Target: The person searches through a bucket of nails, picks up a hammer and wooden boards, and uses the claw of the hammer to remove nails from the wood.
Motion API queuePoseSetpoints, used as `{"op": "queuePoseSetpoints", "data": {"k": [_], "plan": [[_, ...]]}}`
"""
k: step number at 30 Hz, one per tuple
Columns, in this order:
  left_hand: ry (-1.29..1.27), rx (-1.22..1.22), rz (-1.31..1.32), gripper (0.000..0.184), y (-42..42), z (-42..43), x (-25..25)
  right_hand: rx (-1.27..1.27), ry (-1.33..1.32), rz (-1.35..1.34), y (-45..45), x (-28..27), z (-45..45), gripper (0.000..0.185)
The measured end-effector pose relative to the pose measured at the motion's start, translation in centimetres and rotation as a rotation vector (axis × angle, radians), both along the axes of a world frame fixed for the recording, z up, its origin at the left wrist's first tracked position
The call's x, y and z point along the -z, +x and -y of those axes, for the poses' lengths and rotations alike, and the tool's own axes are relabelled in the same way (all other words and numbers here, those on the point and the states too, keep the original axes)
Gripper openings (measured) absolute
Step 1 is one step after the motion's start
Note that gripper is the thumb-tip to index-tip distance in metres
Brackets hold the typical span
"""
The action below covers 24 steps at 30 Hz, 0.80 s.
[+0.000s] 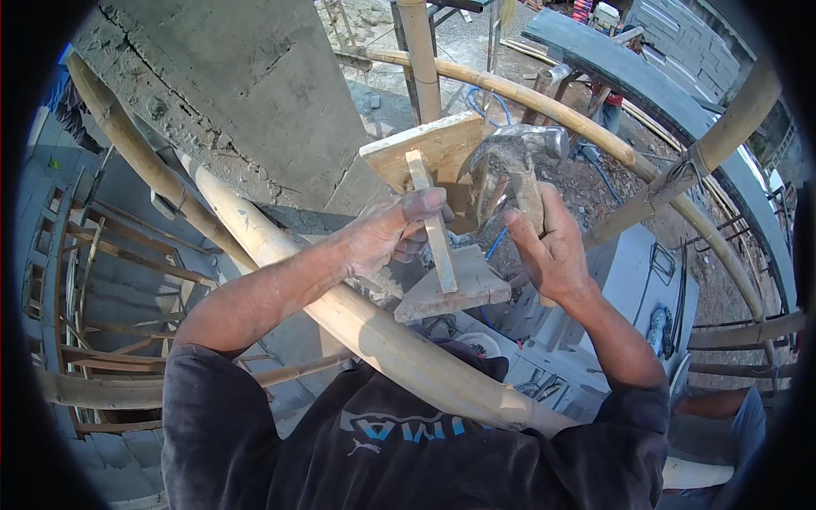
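My left hand [398, 228] is closed on a short wooden strip [437, 240], its thumb lying over the strip's upper half. Gripped by its wooden handle, a worn claw hammer [520, 155] is in my right hand [557, 251], with the metal head raised beside the strip. A pale wooden board [438, 143] stands tilted behind the strip. Below, the strip's lower end meets a dusty grey board piece [450, 296]; whether it is fixed there I cannot tell.
A thick bamboo pole [382, 336] crosses right in front of my body. More bamboo poles [620, 153] surround me, tied at joints. A cracked concrete slab [255, 93] rises at the upper left. Another person's arm and leg [731, 421] show at lower right; wooden framing [119, 289] lies far below left.
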State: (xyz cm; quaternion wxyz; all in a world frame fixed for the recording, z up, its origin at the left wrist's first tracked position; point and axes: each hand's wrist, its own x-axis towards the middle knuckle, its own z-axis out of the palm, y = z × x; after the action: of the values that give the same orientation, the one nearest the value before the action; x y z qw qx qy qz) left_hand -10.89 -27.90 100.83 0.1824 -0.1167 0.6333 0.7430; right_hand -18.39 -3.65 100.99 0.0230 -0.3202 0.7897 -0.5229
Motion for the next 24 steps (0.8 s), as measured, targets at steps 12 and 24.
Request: {"op": "queuePoseSetpoints", "data": {"k": [12,24], "plan": [[-0.306,0.326,-0.14,0.087,-1.3,-2.0,-2.6,-0.21,-0.277,0.607,1.8,-2.4,-2.2,0.042],[-0.391,0.488,-0.108,0.084,-3.8,-6.6,-0.5,0.067,0.132,0.376,2.9,-2.0,-3.8,0.048]]}}
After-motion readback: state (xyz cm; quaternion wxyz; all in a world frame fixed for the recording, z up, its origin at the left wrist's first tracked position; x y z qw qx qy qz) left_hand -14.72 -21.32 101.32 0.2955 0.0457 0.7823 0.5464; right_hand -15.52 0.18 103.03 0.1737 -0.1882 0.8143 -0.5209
